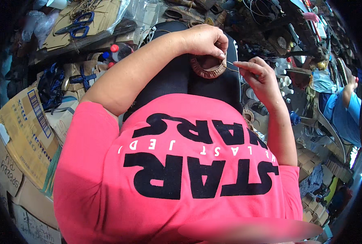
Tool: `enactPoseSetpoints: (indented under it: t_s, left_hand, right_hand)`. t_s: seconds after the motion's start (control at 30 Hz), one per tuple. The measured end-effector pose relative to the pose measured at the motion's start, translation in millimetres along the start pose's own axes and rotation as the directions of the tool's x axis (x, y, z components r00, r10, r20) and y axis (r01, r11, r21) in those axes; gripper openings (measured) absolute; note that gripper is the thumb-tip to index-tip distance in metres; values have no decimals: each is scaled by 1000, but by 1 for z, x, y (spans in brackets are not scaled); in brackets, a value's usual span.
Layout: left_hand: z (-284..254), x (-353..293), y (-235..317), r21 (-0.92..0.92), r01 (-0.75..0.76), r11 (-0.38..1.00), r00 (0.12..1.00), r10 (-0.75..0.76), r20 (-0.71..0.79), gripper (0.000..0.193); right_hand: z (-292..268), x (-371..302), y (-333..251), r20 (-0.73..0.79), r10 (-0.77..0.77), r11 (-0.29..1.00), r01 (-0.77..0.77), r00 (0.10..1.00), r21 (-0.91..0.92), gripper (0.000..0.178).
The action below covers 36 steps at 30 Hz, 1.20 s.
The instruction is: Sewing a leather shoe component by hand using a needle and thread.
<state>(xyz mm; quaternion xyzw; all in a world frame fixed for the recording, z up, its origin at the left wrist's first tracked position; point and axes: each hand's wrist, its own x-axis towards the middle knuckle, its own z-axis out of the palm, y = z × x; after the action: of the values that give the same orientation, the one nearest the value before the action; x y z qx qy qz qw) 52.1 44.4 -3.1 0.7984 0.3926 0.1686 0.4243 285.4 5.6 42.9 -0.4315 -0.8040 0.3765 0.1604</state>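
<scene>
A brown leather shoe upper (208, 73) with a puckered, stitched rim rests over my thighs, which are in black trousers. My left hand (205, 40) is closed on its far edge, thumb pressed near the seam. Just to the right, my right hand (261, 77) pinches a thin needle (231, 63) between thumb and fingers, its tip close to the upper's right edge. A thin thread (232, 69) runs from the seam toward the right hand. My left hand and forearm cover part of the upper.
Blue-handled scissors (76, 28) lie on a cardboard-covered surface at far left. Bottles with red caps (115, 48) stand beside my left arm. Cardboard boxes (24, 134) fill the left. Brown shoes (181, 14) lie ahead; white bottles (284, 81) stand at right. Another person in blue (345, 112) sits far right.
</scene>
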Motion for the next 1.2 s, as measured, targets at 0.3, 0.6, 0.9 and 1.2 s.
enactPoseSetpoints:
  t_s: [0.3, 0.6, 0.9, 1.2]
  left_hand:
    - [0, 7, -18, -210, -10, 978, 991, 38, 131, 17]
    - [-1, 12, -13, -241, 35, 970, 984, 9, 176, 18]
    - [1, 10, -15, -106, -68, 992, 980, 87, 182, 24]
    - [4, 13, -21, -112, -70, 991, 980, 90, 178, 25]
  right_hand:
    - [-1, 13, -7, 76, 69, 982, -54, 995, -182, 20]
    - [13, 14, 14, 36, 32, 998, -31, 999, -49, 19]
    - [6, 32, 46, 280, 61, 951, -141, 958, 274, 24]
    - [8, 46, 70, 409, 40, 884, -223, 911, 410, 21]
